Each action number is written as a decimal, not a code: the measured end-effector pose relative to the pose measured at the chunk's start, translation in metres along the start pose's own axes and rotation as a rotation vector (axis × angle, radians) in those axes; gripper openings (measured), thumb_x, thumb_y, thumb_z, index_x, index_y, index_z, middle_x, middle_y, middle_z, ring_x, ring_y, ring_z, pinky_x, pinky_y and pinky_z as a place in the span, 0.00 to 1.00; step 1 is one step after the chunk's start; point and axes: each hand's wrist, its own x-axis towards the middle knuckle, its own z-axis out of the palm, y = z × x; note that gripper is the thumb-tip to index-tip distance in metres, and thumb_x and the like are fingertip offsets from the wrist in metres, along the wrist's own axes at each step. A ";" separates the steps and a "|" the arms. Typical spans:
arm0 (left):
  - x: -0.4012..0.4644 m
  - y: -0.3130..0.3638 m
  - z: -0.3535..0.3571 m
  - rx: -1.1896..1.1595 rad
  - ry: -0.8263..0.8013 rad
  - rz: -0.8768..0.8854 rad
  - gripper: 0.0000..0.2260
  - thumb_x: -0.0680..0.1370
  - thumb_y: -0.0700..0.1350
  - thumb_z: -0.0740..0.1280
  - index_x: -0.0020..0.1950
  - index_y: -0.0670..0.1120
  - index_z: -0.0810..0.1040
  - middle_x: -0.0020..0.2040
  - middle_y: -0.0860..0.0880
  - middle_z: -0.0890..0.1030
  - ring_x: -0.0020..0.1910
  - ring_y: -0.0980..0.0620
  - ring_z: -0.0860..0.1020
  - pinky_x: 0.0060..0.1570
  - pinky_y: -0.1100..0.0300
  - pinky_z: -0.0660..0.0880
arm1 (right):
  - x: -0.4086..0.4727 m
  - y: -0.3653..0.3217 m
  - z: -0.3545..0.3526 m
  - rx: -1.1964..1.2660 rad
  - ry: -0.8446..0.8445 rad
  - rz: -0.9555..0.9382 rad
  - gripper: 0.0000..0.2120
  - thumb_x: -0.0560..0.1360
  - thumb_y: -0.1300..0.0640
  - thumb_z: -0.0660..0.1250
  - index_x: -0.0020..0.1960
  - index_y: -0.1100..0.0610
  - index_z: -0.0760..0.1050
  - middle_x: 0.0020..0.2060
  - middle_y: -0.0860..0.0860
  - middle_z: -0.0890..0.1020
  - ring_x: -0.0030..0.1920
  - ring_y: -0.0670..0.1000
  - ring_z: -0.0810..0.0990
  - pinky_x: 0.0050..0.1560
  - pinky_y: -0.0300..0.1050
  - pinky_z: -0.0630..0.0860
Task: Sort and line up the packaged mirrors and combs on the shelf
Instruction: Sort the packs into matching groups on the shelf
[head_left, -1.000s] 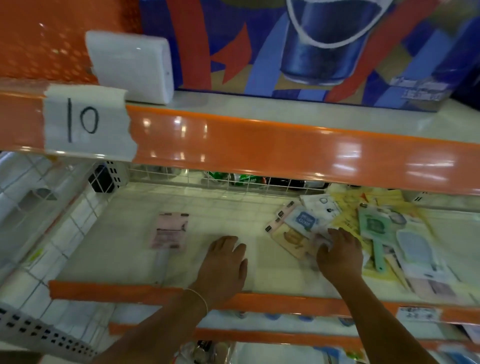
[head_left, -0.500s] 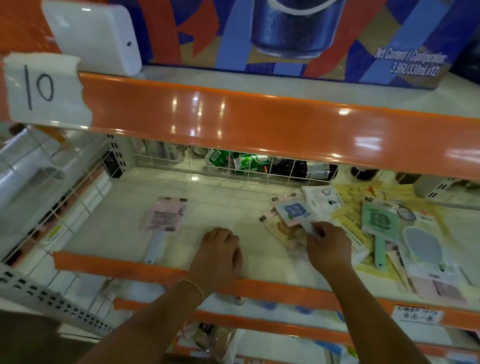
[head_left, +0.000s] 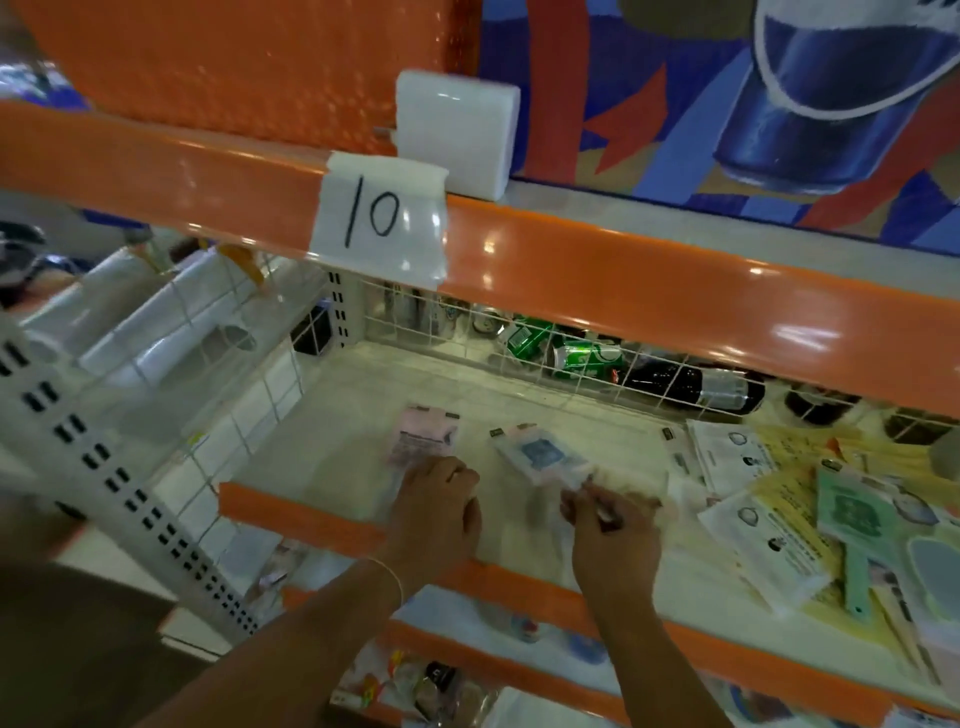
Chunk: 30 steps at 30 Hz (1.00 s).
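Observation:
A pink packaged mirror (head_left: 423, 436) lies at the left of the white shelf (head_left: 332, 431). My left hand (head_left: 435, 512) rests on its lower end, fingers curled. Just to the right lies a packaged item with a blue label (head_left: 540, 454); my right hand (head_left: 613, 535) pinches its near end. A mixed pile of packaged mirrors and combs (head_left: 810, 514) covers the right side of the shelf, with a green hand mirror (head_left: 849, 525) on top and white packets (head_left: 727, 454) at its left edge.
The orange front lip (head_left: 291, 514) edges the shelf, and an orange rail with a "10" label (head_left: 382, 218) hangs above. A wire grid (head_left: 519, 332) at the back holds green cans (head_left: 582, 358) and a dark bottle (head_left: 696, 387). A wire side panel (head_left: 228, 395) closes the left end.
My right hand has pulled the blue-labelled package out of the pile and leftward, beside the pink mirror. My left hand has shifted onto the pink package's lower end. The camera swung left.

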 end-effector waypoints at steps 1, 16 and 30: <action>-0.001 -0.008 -0.004 0.003 0.001 -0.026 0.15 0.71 0.48 0.58 0.49 0.44 0.80 0.46 0.46 0.79 0.46 0.43 0.78 0.47 0.51 0.75 | -0.004 -0.003 0.010 0.038 -0.017 -0.001 0.05 0.76 0.60 0.68 0.49 0.57 0.82 0.38 0.49 0.85 0.38 0.39 0.84 0.39 0.29 0.77; -0.016 -0.059 -0.031 -0.072 0.097 -0.123 0.17 0.70 0.46 0.54 0.48 0.44 0.80 0.43 0.45 0.76 0.42 0.44 0.74 0.42 0.49 0.76 | -0.032 -0.025 0.096 -0.362 -0.273 -0.299 0.08 0.74 0.55 0.70 0.50 0.57 0.83 0.47 0.52 0.83 0.49 0.50 0.80 0.48 0.34 0.67; 0.022 0.008 -0.009 -0.136 0.001 0.064 0.14 0.72 0.46 0.58 0.53 0.45 0.78 0.49 0.46 0.76 0.48 0.46 0.74 0.45 0.50 0.76 | 0.009 0.000 -0.011 -0.473 -0.082 -0.233 0.10 0.74 0.57 0.68 0.51 0.59 0.83 0.48 0.55 0.84 0.50 0.56 0.81 0.52 0.41 0.73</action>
